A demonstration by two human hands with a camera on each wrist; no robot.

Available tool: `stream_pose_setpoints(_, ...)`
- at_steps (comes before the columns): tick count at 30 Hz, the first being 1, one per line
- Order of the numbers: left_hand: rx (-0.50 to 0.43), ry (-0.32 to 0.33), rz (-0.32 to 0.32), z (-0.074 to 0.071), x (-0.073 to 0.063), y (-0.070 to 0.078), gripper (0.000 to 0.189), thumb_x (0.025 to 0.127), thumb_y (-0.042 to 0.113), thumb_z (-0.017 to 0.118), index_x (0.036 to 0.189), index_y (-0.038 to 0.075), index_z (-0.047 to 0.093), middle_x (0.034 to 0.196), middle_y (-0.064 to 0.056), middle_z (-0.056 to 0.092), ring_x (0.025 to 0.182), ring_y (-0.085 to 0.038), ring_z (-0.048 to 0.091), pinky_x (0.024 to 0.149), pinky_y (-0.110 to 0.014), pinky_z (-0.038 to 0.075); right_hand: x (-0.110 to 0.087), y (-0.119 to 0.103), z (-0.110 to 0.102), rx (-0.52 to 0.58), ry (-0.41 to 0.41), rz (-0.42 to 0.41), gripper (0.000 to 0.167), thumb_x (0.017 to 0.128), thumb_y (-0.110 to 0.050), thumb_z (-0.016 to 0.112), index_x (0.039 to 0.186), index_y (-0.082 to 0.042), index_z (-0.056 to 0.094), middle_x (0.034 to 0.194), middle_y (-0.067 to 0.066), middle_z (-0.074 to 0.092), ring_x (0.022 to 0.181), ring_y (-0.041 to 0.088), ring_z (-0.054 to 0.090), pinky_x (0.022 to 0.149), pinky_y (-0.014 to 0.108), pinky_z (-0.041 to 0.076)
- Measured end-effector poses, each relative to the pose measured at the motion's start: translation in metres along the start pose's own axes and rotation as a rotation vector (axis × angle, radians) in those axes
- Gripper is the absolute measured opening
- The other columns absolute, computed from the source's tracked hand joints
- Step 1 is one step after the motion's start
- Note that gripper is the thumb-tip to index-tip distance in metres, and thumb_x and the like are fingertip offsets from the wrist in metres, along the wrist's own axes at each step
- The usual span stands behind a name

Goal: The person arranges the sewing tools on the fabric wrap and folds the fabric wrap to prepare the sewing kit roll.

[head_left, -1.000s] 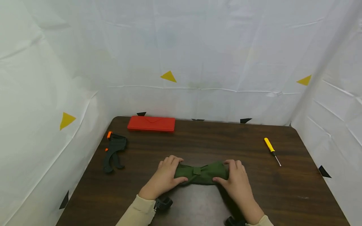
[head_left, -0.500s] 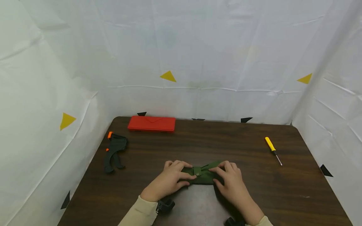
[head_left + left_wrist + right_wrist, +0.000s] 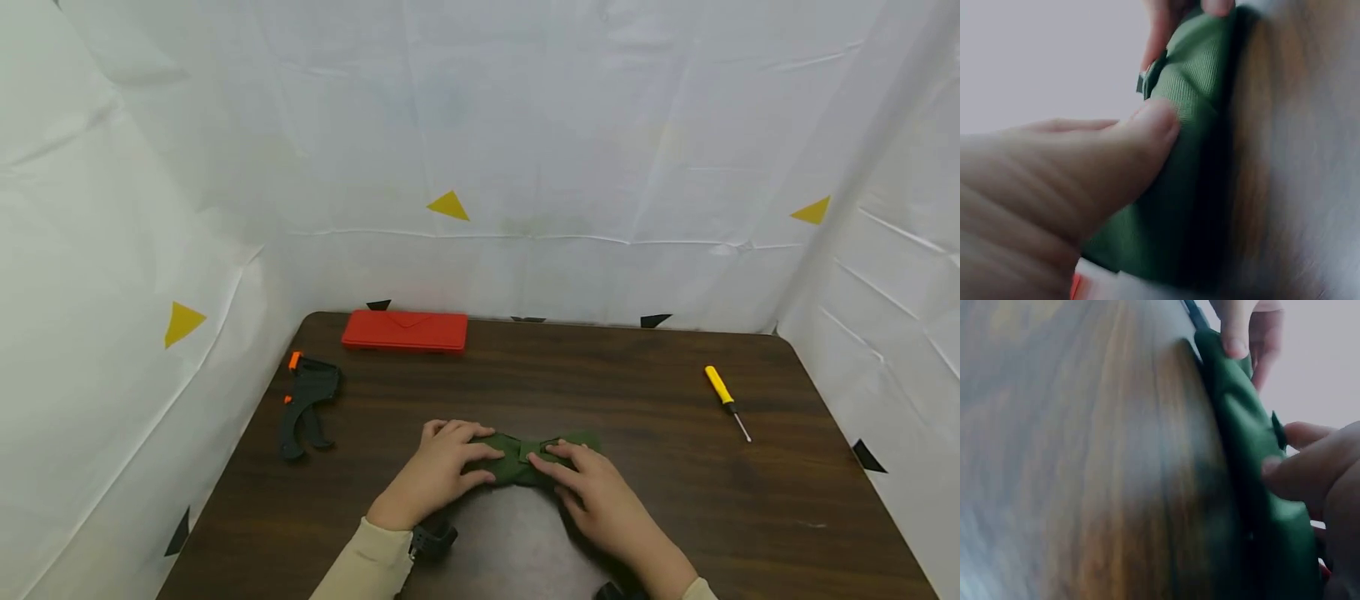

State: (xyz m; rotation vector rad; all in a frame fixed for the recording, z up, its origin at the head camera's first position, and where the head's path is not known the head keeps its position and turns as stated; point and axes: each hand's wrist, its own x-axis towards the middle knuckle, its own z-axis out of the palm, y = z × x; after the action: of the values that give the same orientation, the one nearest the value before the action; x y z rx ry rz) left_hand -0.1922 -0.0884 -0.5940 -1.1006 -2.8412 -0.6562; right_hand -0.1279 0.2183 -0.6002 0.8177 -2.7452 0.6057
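A green fabric pouch (image 3: 513,472), gathered at its middle by a strap tab (image 3: 528,450), lies across the table in front of me. My left hand (image 3: 431,479) holds its left end, thumb along the near side and fingers over the top. With my right hand (image 3: 603,504) I grip it right of the middle; the index fingertip touches the tab. In the left wrist view, the left thumb presses the cloth (image 3: 1194,69). The right wrist view has the right thumb against the near side of the pouch (image 3: 1232,412), with a finger behind the raised tab.
On the dark wooden table (image 3: 637,383), a red case (image 3: 405,331) sits at the back left. A black tool with orange tips (image 3: 307,404) lies at the left. Towards the right is a yellow-handled screwdriver (image 3: 723,396). White sheeting (image 3: 525,125) surrounds the table.
My right hand has moved left from the pouch's right end to the tab. The left hand reached in towards the middle, then drew back to the left end.
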Motion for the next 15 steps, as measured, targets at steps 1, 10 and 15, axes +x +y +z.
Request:
stream_pose_setpoints(1, 0.013, 0.011, -0.032, -0.001, 0.000, -0.002, 0.042, 0.099, 0.044, 0.078, 0.140, 0.039, 0.073, 0.156, 0.006, 0.062, 0.142, -0.020, 0.057, 0.115, -0.060, 0.034, -0.001, 0.003, 0.000, -0.005, 0.007, 0.011, 0.076, 0.093, -0.010, 0.087, 0.160, -0.032, 0.057, 0.154, 0.006, 0.064, 0.144, 0.034, 0.060, 0.114, 0.064, 0.050)
stream_pose_setpoints(10, 0.000, 0.144, -0.056, -0.008, 0.001, -0.011, 0.040, 0.097, 0.021, 0.085, 0.137, 0.020, 0.077, 0.149, 0.001, 0.067, 0.137, -0.022, 0.063, 0.117, -0.050, 0.050, -0.004, 0.024, -0.006, 0.006, 0.206, 0.191, 0.061, 0.081, -0.012, 0.098, 0.135, -0.013, 0.072, 0.136, 0.010, 0.068, 0.125, 0.035, 0.065, 0.099, 0.060, 0.054)
stream_pose_setpoints(15, 0.027, 0.089, 0.018, -0.005, 0.001, -0.005, 0.030, 0.101, 0.013, 0.079, 0.131, 0.019, 0.081, 0.147, 0.002, 0.070, 0.139, -0.023, 0.065, 0.116, -0.048, 0.053, -0.006, 0.026, -0.004, 0.004, 0.165, 0.201, 0.047, 0.085, -0.008, 0.094, 0.128, -0.021, 0.080, 0.121, -0.001, 0.072, 0.115, 0.025, 0.068, 0.092, 0.047, 0.060)
